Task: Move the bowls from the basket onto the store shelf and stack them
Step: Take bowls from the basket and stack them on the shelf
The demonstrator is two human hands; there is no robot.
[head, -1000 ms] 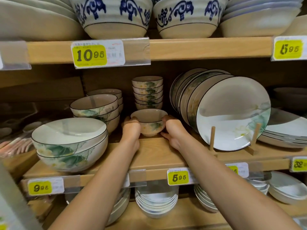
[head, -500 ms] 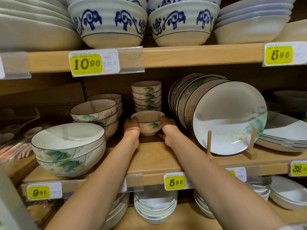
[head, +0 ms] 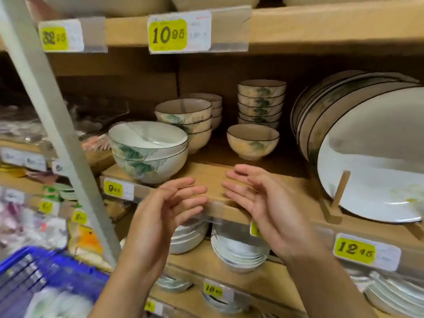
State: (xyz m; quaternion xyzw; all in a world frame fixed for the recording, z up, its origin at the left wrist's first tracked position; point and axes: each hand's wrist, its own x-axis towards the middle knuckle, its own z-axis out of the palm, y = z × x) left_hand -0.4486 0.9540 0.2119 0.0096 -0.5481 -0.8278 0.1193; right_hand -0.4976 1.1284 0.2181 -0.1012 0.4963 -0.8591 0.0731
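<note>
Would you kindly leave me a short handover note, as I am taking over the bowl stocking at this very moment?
Hands: the left hand and the right hand are both open and hold nothing, in front of the shelf edge.
Things: one small cream bowl with a green leaf print stands alone on the wooden shelf, just in front of the stack of matching bowls. The blue plastic basket is at lower left; its contents are too blurred to count.
Done: that bowl is on the shelf.
Left: it is not yet stacked, and the basket probably needs checking for more.
</note>
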